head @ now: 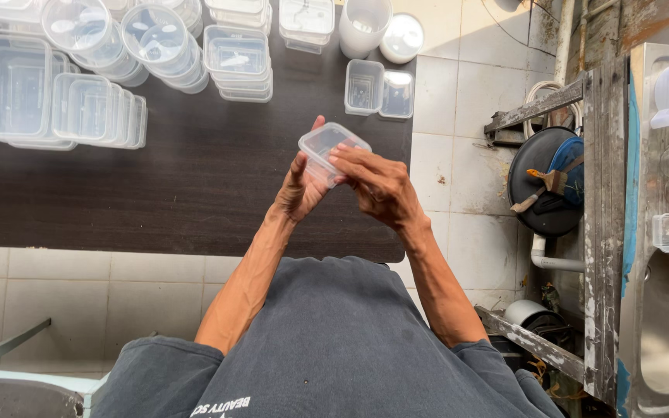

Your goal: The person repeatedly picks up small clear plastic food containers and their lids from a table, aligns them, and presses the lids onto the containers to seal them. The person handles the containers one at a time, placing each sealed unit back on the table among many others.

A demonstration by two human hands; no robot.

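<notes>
A small clear plastic container with its lid (328, 147) is held above the dark table (187, 186) between both my hands. My left hand (300, 186) grips it from the left and below, thumb raised along its side. My right hand (373, 182) lies over its right side, fingers pressed on the lid's edge. The container is tilted toward the far right.
Stacks of clear rectangular containers (56, 104) and round tubs (156, 42) crowd the table's far edge. An open small box and its lid (377, 89) lie at the far right. A metal frame (602, 193), a black pan with a brush (551, 182) and a sink counter (667, 310) stand at right.
</notes>
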